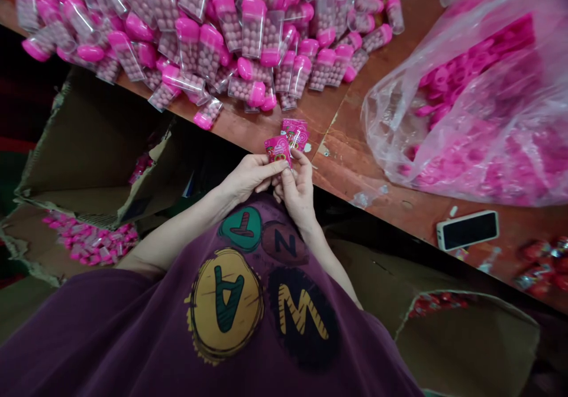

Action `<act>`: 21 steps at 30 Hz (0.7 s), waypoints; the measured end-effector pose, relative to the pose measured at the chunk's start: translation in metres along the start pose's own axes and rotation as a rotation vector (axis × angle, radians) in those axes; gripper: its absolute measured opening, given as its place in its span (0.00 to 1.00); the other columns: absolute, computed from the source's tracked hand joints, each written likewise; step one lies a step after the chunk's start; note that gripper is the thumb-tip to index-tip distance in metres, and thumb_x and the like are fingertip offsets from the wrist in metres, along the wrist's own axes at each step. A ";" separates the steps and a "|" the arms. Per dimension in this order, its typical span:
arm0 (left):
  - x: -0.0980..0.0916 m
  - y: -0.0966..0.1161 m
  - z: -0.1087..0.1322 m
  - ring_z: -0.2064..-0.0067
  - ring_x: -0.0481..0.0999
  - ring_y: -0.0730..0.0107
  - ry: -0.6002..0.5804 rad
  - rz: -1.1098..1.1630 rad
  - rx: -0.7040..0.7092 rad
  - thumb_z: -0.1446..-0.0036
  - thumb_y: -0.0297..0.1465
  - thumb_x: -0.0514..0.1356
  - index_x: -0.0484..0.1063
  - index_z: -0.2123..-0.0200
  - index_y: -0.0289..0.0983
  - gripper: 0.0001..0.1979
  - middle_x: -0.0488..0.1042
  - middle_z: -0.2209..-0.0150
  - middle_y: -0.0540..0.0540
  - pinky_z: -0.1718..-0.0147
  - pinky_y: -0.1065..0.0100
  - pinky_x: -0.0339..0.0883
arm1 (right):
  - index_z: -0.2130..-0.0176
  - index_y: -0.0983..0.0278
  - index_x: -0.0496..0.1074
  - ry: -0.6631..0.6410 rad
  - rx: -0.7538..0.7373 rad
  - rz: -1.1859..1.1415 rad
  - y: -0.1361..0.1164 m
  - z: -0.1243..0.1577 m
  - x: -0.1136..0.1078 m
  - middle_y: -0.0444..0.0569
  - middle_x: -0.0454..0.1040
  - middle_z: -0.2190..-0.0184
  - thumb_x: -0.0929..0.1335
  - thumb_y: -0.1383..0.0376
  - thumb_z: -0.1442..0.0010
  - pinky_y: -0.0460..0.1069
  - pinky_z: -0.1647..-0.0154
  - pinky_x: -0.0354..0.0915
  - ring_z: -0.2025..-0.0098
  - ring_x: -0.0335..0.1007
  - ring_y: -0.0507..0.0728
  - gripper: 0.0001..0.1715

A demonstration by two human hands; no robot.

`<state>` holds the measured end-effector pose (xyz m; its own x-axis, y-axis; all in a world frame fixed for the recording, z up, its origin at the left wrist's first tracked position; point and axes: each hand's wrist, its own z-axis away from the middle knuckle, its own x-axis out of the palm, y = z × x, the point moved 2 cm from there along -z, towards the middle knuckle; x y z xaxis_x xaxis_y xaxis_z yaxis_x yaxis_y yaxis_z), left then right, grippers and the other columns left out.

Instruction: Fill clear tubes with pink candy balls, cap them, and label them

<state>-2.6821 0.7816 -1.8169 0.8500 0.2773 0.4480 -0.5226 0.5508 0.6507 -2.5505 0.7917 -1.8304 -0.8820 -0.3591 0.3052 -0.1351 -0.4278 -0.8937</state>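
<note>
My left hand (251, 175) pinches a small pink printed wrapper (277, 148) between thumb and fingers, just off the table's front edge. My right hand (300, 193) meets it from the other side, its thumb and fingers closed at the wrapper's lower corner. Behind it shows a second pink printed piece (296, 133); whether the right fingers hold it or it lies on the table, I cannot tell. Nearest beyond the hands is a heap of clear bottles (252, 27) with pink caps, filled with small pale pink balls.
A clear plastic bag (386, 107) of pink plastic parts sits on the right of the wooden table (339, 148). Near it lies a phone (468, 230). Below the table stand cardboard boxes (80, 136), with pink packed pieces (95, 240) at left and red ones (437, 303) at right.
</note>
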 end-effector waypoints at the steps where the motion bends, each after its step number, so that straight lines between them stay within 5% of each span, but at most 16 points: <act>1: 0.000 0.000 0.000 0.86 0.60 0.84 0.001 0.008 -0.004 0.41 0.38 0.74 0.74 0.72 0.30 0.19 0.71 0.79 0.50 0.88 0.76 0.44 | 0.36 0.48 0.54 -0.006 -0.007 -0.008 0.001 -0.001 0.000 0.35 0.66 0.71 0.69 0.44 0.31 0.46 0.87 0.54 0.86 0.49 0.45 0.32; 12: -0.015 -0.002 0.014 0.85 0.61 0.82 -0.021 0.065 -0.039 0.52 0.49 0.78 0.75 0.70 0.31 0.28 0.69 0.81 0.51 0.85 0.76 0.48 | 0.36 0.53 0.53 -0.162 0.013 -0.030 0.015 -0.015 0.005 0.28 0.63 0.80 0.71 0.44 0.33 0.46 0.86 0.60 0.88 0.56 0.49 0.38; 16: -0.063 0.017 0.041 0.82 0.57 0.85 0.253 0.187 0.198 0.45 0.47 0.75 0.76 0.62 0.34 0.22 0.82 0.64 0.44 0.81 0.73 0.54 | 0.37 0.56 0.61 -0.203 -0.117 0.218 -0.008 -0.035 0.008 0.37 0.75 0.71 0.71 0.47 0.32 0.45 0.78 0.63 0.80 0.65 0.48 0.33; 18: -0.099 0.027 0.057 0.81 0.55 0.83 0.489 0.330 0.332 0.36 0.48 0.67 0.76 0.62 0.38 0.18 0.84 0.57 0.45 0.79 0.73 0.56 | 0.41 0.57 0.68 -0.114 -0.272 0.433 -0.025 -0.051 0.006 0.40 0.75 0.70 0.69 0.51 0.29 0.48 0.71 0.67 0.73 0.69 0.50 0.22; 21: -0.136 0.032 0.071 0.80 0.59 0.81 0.768 0.473 0.355 0.25 0.50 0.51 0.76 0.61 0.40 0.24 0.85 0.56 0.47 0.77 0.72 0.59 | 0.44 0.61 0.73 0.004 -0.464 0.745 -0.047 -0.084 0.009 0.48 0.77 0.63 0.64 0.58 0.26 0.52 0.59 0.70 0.65 0.72 0.55 0.16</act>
<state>-2.8196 0.7053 -1.8135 0.2926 0.9172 0.2705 -0.7046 0.0155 0.7095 -2.5904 0.8786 -1.8134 -0.8152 -0.4072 -0.4118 0.3079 0.2976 -0.9037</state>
